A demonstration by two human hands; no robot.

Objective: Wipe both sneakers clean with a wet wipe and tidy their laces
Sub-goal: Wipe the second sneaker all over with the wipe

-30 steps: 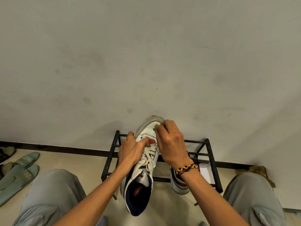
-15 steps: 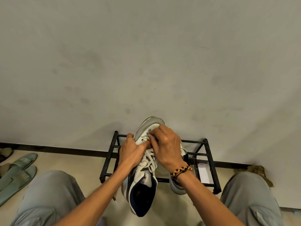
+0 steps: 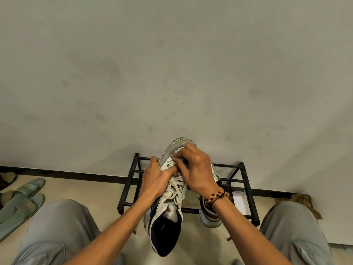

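On rack (image 3: 131, 185): 2 sneakers (image 3: 168, 213), 2 hands (image 3: 198, 173).

I am facing a plain grey-beige wall (image 3: 172, 64) that is filling most of my view; faint darker smudges are showing across it. A dark baseboard (image 3: 76, 174) is running along its foot, meeting a pale cream floor (image 3: 91, 190). A low black metal shoe rack (image 3: 246, 180), open-framed with thin rails, is standing against the wall straight ahead. A white plastic box (image 3: 238, 201) is sitting on its right end. Two grey-green slippers (image 3: 21, 199) are lying side by side on the floor at far left. A crumpled brown scrap (image 3: 303, 200) is lying at the wall's foot on the right. Light is falling soft and even, casting weak shadows under the rack.
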